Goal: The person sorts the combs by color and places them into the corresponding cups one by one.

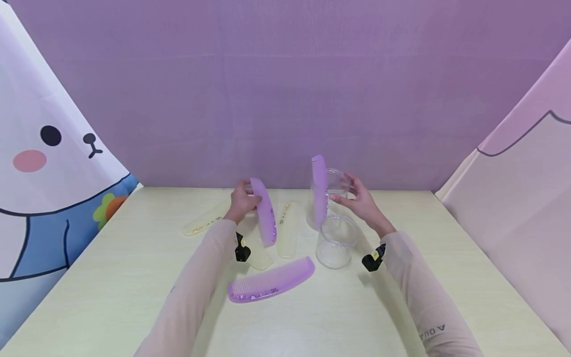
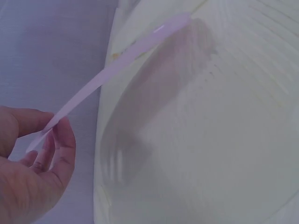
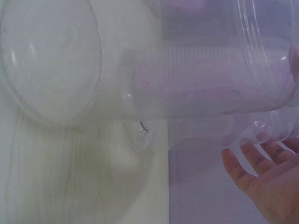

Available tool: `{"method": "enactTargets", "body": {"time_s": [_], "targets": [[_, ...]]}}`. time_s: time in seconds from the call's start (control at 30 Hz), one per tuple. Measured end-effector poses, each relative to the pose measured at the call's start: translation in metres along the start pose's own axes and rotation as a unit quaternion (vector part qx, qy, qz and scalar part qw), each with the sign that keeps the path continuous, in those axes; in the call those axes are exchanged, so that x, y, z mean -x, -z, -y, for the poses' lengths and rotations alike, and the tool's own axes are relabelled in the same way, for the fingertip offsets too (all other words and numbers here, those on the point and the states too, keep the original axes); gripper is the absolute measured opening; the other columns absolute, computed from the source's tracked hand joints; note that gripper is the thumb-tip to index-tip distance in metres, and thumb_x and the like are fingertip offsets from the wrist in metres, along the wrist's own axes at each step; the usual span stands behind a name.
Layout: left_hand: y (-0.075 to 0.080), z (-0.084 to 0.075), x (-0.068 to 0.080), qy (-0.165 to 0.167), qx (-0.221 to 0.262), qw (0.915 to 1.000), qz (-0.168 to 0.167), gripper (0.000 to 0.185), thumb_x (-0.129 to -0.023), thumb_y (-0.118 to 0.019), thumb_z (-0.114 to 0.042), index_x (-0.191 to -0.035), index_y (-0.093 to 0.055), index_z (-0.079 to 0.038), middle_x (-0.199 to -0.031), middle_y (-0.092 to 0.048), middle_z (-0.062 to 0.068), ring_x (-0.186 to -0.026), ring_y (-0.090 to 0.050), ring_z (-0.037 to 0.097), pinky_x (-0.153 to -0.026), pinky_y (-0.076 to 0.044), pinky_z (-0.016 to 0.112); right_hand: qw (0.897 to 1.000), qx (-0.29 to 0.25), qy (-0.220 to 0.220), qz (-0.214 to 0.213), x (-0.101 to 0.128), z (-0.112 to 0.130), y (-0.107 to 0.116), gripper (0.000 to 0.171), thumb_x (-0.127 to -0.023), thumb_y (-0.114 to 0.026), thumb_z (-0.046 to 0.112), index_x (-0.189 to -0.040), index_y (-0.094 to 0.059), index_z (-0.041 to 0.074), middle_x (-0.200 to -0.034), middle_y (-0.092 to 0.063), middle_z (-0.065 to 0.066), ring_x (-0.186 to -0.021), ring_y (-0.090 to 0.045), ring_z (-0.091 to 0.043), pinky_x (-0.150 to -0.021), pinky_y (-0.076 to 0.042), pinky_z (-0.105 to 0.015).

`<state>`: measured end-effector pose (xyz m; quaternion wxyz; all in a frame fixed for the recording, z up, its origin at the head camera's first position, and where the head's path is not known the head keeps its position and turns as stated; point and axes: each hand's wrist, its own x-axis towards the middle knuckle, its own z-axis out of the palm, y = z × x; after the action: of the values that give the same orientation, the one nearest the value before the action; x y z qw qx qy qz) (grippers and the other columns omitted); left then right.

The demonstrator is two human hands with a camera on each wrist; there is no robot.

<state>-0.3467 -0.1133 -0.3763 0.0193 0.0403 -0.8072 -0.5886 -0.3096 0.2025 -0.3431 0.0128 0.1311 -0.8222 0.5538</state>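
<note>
My left hand (image 1: 243, 201) pinches one end of a purple comb (image 1: 265, 214) and holds it tilted above the table; the left wrist view shows thumb and fingers (image 2: 56, 140) closed on that comb (image 2: 117, 70). My right hand (image 1: 362, 202) is beside a clear jar (image 1: 335, 186) at the back, its fingers spread and straight. In that jar a second purple comb (image 1: 318, 191) stands upright. In the right wrist view the right hand's palm (image 3: 268, 179) lies open just beside the jar (image 3: 210, 51), and the comb (image 3: 201, 88) shows through its wall.
A second clear jar (image 1: 336, 242) stands in front of the first. A third purple comb (image 1: 271, 280) lies flat near me. Pale yellow combs (image 1: 202, 222) (image 1: 287, 229) lie on the cream table (image 1: 134, 277). Purple backdrop behind, printed curtains on both sides.
</note>
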Motion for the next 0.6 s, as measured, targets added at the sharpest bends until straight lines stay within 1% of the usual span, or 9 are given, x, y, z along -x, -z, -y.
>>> {"method": "enactTargets", "body": {"time_s": [0.23,0.37,0.6], "targets": [[0.005,-0.005,-0.003,-0.005,0.033,0.9994,0.003,0.062,-0.08,-0.059,0.004,-0.135,-0.031,-0.003,-0.121,-0.052,0.023,-0.099,-0.059,0.036,-0.072,-0.056,0.033,1.0,0.006,-0.005,0.008,0.012,0.021,-0.002,0.082,-0.084,-0.065,0.017,-0.145,-0.012,0.007,-0.148,-0.025,-0.018,-0.135,-0.024,-0.038,-0.107,-0.025,-0.057],[0.007,-0.009,-0.003,-0.009,0.046,0.9989,0.004,0.06,-0.08,-0.06,0.004,-0.133,-0.034,-0.003,-0.12,-0.051,0.021,-0.098,-0.058,0.034,-0.072,-0.056,0.032,1.0,0.006,-0.003,0.008,0.013,0.022,-0.003,0.081,-0.084,-0.064,0.017,-0.145,-0.012,0.006,-0.148,-0.025,-0.018,-0.135,-0.025,-0.038,-0.107,-0.025,-0.056],[0.008,-0.015,-0.001,-0.029,0.065,0.9974,0.014,0.055,-0.081,-0.059,0.004,-0.13,-0.035,-0.006,-0.12,-0.051,0.02,-0.102,-0.056,0.033,-0.072,-0.056,0.034,1.0,0.005,-0.002,0.007,0.013,0.021,-0.002,0.081,-0.084,-0.065,0.017,-0.145,-0.013,0.007,-0.148,-0.025,-0.018,-0.134,-0.026,-0.036,-0.107,-0.026,-0.056]]}}
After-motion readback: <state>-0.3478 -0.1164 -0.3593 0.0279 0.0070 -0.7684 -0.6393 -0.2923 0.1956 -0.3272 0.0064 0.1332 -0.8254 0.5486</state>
